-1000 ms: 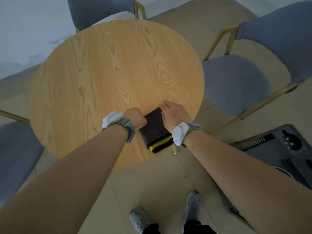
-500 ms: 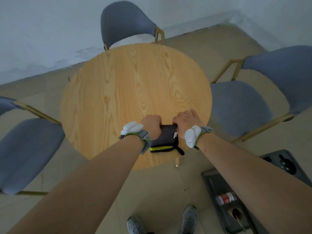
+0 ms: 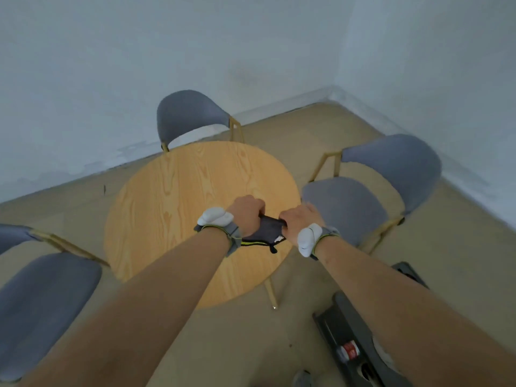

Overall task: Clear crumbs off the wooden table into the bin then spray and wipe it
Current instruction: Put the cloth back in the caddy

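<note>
A round wooden table [image 3: 178, 208] fills the middle of the head view, its top bare of visible crumbs. A dark folded cloth [image 3: 266, 230] with a yellow-green stripe hangs between my two hands above the table's right front part. My left hand [image 3: 247, 215] is closed on the cloth's left edge. My right hand [image 3: 300, 223] grips its right edge. Both wrists wear grey bands with white pads. No bin or spray bottle is clearly visible.
Three grey padded chairs with gold legs ring the table: one behind [image 3: 190, 115], one at the right [image 3: 371, 188], one at the left front [image 3: 44, 305]. A dark tray-like case [image 3: 354, 344] holding a small red-labelled bottle lies on the floor at lower right. Walls meet in a corner behind.
The view has pulled back and tilted up, showing more wall and floor. The cloth has gone from lying flat on the table to being lifted, gripped at both ends.
</note>
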`<state>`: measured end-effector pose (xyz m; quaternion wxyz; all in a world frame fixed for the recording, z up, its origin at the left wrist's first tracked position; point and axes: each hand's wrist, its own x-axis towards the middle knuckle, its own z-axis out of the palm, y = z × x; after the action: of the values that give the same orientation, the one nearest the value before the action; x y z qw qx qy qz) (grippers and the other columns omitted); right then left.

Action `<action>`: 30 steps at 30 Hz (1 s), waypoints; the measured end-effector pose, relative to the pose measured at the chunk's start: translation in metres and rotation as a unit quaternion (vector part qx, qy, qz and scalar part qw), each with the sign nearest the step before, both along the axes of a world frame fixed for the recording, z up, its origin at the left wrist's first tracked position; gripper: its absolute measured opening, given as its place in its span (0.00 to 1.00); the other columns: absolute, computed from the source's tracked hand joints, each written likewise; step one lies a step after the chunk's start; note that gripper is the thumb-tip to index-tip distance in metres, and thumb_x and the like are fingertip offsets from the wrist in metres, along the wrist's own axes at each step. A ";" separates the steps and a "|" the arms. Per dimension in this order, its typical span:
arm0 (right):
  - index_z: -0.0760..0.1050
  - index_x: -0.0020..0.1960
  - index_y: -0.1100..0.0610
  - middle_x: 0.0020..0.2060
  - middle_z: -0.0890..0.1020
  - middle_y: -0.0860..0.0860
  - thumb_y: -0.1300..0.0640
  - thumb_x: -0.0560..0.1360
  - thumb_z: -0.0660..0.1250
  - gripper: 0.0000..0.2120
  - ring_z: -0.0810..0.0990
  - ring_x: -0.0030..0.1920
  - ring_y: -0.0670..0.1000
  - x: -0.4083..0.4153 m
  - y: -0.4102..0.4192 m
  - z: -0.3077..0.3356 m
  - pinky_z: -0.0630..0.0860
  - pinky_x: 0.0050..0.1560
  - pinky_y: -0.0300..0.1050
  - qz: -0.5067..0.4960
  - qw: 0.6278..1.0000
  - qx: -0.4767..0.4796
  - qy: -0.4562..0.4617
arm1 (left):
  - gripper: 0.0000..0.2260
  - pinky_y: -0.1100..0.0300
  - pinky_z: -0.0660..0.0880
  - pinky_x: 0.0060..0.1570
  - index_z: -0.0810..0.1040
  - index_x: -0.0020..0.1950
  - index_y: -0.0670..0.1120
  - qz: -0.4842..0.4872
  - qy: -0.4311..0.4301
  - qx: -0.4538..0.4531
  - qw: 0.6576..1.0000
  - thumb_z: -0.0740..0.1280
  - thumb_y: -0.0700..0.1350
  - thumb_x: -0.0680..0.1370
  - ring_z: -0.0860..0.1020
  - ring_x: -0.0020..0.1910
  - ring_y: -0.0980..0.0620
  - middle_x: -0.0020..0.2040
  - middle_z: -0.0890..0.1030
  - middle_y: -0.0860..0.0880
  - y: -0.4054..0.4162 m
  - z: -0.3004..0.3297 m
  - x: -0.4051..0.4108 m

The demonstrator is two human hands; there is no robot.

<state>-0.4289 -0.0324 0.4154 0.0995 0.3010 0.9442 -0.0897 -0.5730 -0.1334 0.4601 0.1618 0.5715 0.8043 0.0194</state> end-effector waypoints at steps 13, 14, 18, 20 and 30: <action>0.81 0.49 0.52 0.43 0.83 0.50 0.55 0.77 0.62 0.09 0.77 0.55 0.57 0.197 0.017 0.052 0.64 0.68 0.54 -0.244 0.964 0.105 -0.025 | 0.06 0.53 0.75 0.47 0.78 0.50 0.49 -0.231 -0.030 0.054 0.971 0.63 0.42 0.76 0.77 0.50 0.44 0.51 0.78 0.47 0.080 0.016 0.156; 0.81 0.51 0.52 0.46 0.84 0.51 0.54 0.77 0.63 0.09 0.77 0.56 0.58 0.225 0.015 0.049 0.64 0.68 0.54 -0.280 0.955 0.091 -0.030 | 0.05 0.52 0.75 0.47 0.77 0.48 0.50 -0.263 -0.039 0.053 0.963 0.63 0.43 0.76 0.78 0.50 0.44 0.51 0.78 0.47 0.088 0.011 0.182; 0.79 0.56 0.50 0.53 0.83 0.51 0.53 0.77 0.62 0.11 0.75 0.61 0.57 0.310 0.005 0.034 0.61 0.71 0.54 -0.359 0.930 0.055 -0.055 | 0.08 0.51 0.76 0.50 0.79 0.54 0.45 -0.320 -0.036 0.054 0.945 0.63 0.42 0.78 0.77 0.50 0.42 0.52 0.78 0.45 0.103 -0.009 0.276; 0.78 0.56 0.51 0.54 0.83 0.51 0.54 0.77 0.62 0.10 0.74 0.62 0.57 0.349 0.001 0.021 0.60 0.73 0.55 -0.384 0.920 0.047 -0.060 | 0.08 0.49 0.76 0.52 0.79 0.53 0.46 -0.355 -0.038 0.064 0.932 0.63 0.42 0.78 0.78 0.49 0.42 0.52 0.79 0.45 0.110 -0.026 0.312; 0.78 0.57 0.51 0.55 0.82 0.51 0.53 0.78 0.62 0.11 0.75 0.61 0.57 0.512 -0.018 -0.108 0.62 0.71 0.52 -0.479 0.876 -0.034 -0.048 | 0.12 0.58 0.63 0.35 0.81 0.51 0.53 -0.411 0.012 0.013 0.911 0.75 0.48 0.69 0.79 0.46 0.47 0.48 0.79 0.49 0.129 -0.162 0.487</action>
<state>0.0836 -0.0505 0.3076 0.0998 0.7172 0.6746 -0.1435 -0.0862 -0.0044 0.2985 0.1388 0.8540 0.4994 -0.0452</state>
